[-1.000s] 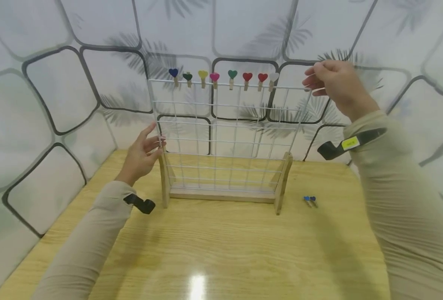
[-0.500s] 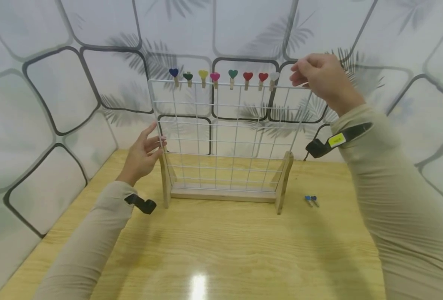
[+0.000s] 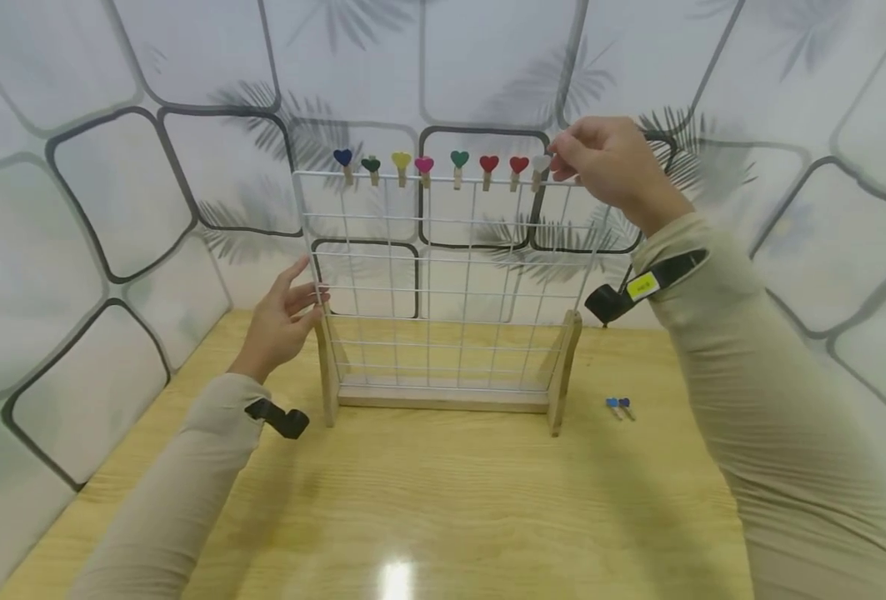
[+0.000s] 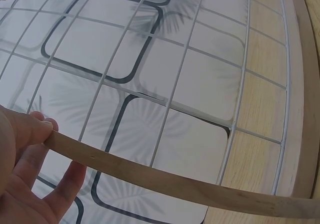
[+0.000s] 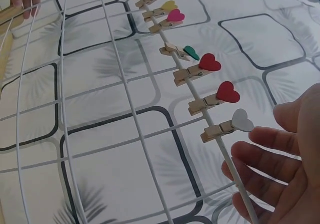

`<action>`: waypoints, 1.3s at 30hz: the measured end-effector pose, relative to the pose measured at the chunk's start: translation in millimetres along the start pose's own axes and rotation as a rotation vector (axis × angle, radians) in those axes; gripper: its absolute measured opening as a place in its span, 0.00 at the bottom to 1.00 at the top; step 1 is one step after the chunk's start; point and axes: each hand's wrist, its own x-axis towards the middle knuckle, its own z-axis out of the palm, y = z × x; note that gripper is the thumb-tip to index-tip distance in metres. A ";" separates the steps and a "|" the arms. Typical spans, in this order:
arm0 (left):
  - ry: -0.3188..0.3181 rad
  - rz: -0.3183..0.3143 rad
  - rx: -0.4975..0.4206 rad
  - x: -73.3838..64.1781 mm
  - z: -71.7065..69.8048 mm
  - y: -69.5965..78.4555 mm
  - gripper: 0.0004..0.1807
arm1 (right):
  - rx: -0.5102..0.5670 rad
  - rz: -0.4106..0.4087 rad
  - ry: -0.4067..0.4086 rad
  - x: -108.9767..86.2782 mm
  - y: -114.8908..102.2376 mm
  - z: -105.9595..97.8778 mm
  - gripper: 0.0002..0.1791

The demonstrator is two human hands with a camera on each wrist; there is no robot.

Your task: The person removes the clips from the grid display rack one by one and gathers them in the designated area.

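A white wire grid rack (image 3: 443, 400) with wooden feet stands upright on the table. My left hand (image 3: 273, 329) grips its left side; in the left wrist view the thumb and fingers hold the upper end of the wooden side post (image 4: 150, 174). Along the top wire sit several small wooden clothespins with coloured hearts: blue, greens, yellow, pink, two reds and a white-heart clothespin (image 5: 240, 120) at the right end. My right hand (image 3: 608, 162) is beside the white one, a fingertip right at the heart's edge, thumb apart, fingers loosely bent around the top wire.
Two blue-heart clothespins (image 3: 618, 406) lie on the wooden table (image 3: 443, 492) to the right of the rack. A patterned wall covering (image 3: 488, 75) rises close behind the rack.
My right hand has moved left along the top wire, from the rack's right corner to the white-heart clothespin. My left hand stays on the rack's side.
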 end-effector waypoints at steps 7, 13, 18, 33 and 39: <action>0.020 0.015 0.000 4.0 -0.7 -2.9 0.41 | -0.195 0.017 -0.052 3.9 -7.1 3.3 0.24; 0.015 0.010 0.004 4.6 -0.2 -2.2 0.41 | -0.263 0.010 -0.073 5.7 -7.9 5.3 0.23; 0.021 0.018 0.005 3.4 0.7 -1.6 0.41 | -0.279 0.006 -0.078 5.3 -6.6 7.8 0.22; 0.017 0.027 -0.018 0.9 2.8 -2.1 0.41 | -0.278 0.032 0.021 5.9 -2.3 17.2 0.18; 0.021 0.020 -0.024 1.7 2.2 -2.1 0.41 | -0.267 0.039 0.045 8.1 -2.3 18.5 0.17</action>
